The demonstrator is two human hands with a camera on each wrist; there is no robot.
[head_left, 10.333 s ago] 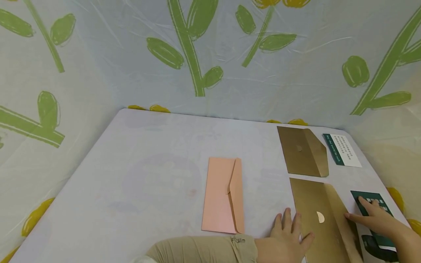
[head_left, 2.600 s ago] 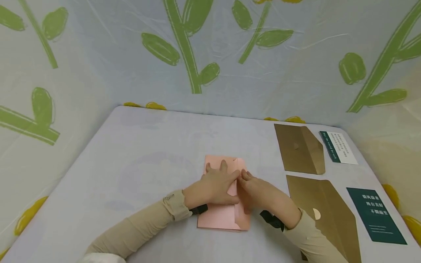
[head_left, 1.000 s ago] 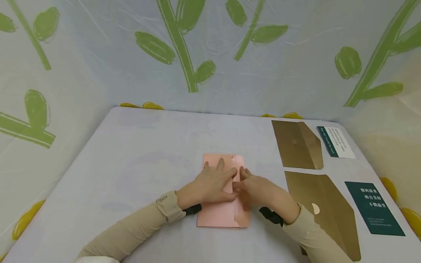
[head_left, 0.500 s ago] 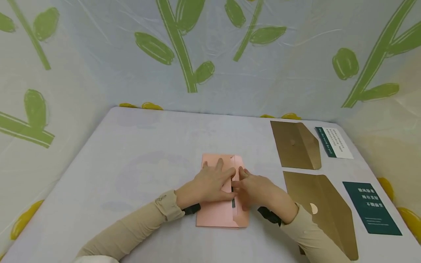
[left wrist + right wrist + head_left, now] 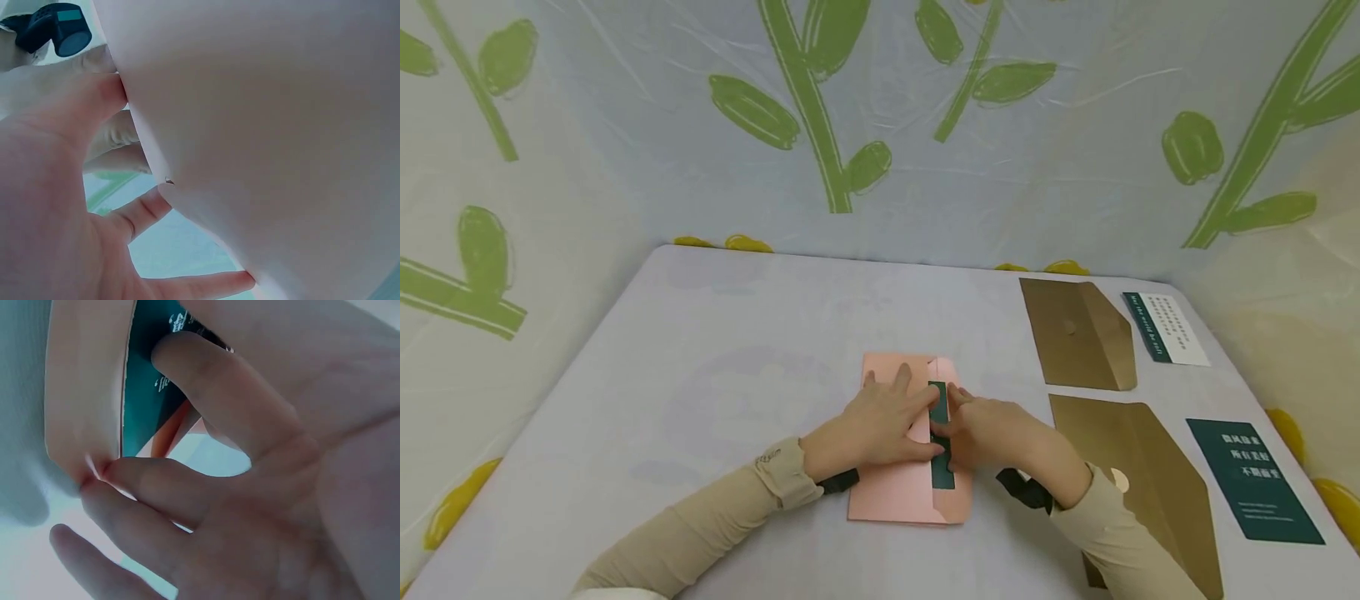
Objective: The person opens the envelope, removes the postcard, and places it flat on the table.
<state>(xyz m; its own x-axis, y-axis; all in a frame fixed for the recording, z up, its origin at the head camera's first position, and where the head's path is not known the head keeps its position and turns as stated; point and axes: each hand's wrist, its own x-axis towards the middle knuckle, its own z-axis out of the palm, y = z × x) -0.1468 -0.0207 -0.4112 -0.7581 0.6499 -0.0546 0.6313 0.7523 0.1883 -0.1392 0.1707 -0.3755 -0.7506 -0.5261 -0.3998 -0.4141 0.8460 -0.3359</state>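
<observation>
A pink envelope (image 5: 887,498) lies on the table with its flap (image 5: 953,505) folded out to the right. Spread over its body, my left hand (image 5: 887,421) presses it, thumb and index fingertip right at the opening's edge; the left wrist view shows those fingertips along the pink paper (image 5: 250,125). A dark green card (image 5: 942,478) shows as a strip in the opening, the rest hidden inside. Opposite, my right hand (image 5: 1000,433) has its thumb (image 5: 187,359) on the card's printed face and its other fingertips at the flap's edge, as the right wrist view shows.
Right of the hands lie a large gold envelope (image 5: 1157,483), partly under the right sleeve (image 5: 1120,533), and a smaller brown-gold envelope (image 5: 1060,333). Beyond them are a green printed card (image 5: 1255,492) and a white-and-green card (image 5: 1172,329). A flowered sheet (image 5: 1000,183) surrounds the table.
Ten seconds ago the pink envelope lay closed with hands at the gold one. The flap was out 2.6 seconds ago. The green card slid rightward from a sliver to a broad strip.
</observation>
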